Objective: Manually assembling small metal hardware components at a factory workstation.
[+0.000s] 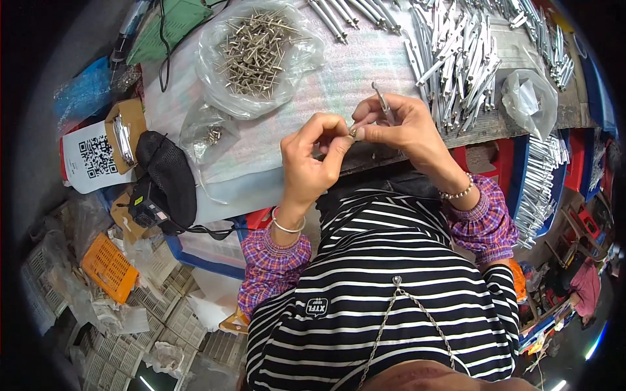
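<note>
Over the table's near edge my two hands meet, fingertips almost touching. My left hand (308, 155) is closed in a pinch on a tiny brass-coloured metal part (353, 132). The thumb of my right hand (407, 130) presses at the same part. A slim silver metal piece (383, 101) with a bent tip sticks up between my right fingers; its lower end is hidden by them. Beyond my left hand, a clear plastic bag (212, 62) lies open, heaped with thin metal pins (257, 55). A smaller bag (195, 137) with a few small metal parts lies nearer.
Many silver metal rods (456, 65) are piled at the right, beside another clear bag (529, 104). Below them a blue bin (538, 186) holds more rods. At the left edge sit a black mesh pouch (171, 173) with a cable and a cardboard box (124, 133). An orange crate (109, 267) lies lower left.
</note>
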The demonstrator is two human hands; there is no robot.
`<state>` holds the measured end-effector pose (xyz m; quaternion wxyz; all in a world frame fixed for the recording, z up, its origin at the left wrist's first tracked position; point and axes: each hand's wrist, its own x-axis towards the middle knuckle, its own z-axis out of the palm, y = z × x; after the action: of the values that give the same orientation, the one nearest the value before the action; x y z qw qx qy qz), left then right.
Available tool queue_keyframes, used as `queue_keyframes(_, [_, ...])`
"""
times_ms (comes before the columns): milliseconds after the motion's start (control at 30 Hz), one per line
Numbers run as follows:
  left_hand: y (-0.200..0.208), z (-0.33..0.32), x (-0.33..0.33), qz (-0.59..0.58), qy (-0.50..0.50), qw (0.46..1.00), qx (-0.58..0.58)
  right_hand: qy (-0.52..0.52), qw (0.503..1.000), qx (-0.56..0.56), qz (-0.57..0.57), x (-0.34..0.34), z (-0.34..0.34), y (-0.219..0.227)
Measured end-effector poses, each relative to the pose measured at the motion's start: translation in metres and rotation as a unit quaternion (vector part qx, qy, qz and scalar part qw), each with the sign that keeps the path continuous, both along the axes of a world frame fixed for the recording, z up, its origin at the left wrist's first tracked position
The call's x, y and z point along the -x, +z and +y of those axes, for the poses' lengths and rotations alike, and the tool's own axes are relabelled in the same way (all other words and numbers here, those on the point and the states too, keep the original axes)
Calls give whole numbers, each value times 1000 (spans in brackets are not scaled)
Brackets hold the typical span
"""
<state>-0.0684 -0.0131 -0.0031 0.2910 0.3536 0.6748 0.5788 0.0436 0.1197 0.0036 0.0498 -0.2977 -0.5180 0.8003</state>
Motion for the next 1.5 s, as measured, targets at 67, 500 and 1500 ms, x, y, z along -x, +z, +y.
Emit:
queue_keyframes(67, [1, 0, 0, 26, 1, 1000, -2, 2, 1000, -9, 1, -1, 0, 0])
queue_keyframes(500, [-4, 0, -1, 24, -3, 1000, -3, 26, 989, -142, 13, -2, -5, 3])
queue_keyframes(1500, [0, -1, 0, -126, -49, 991, 11, 16, 999, -33, 23, -1, -3, -1])
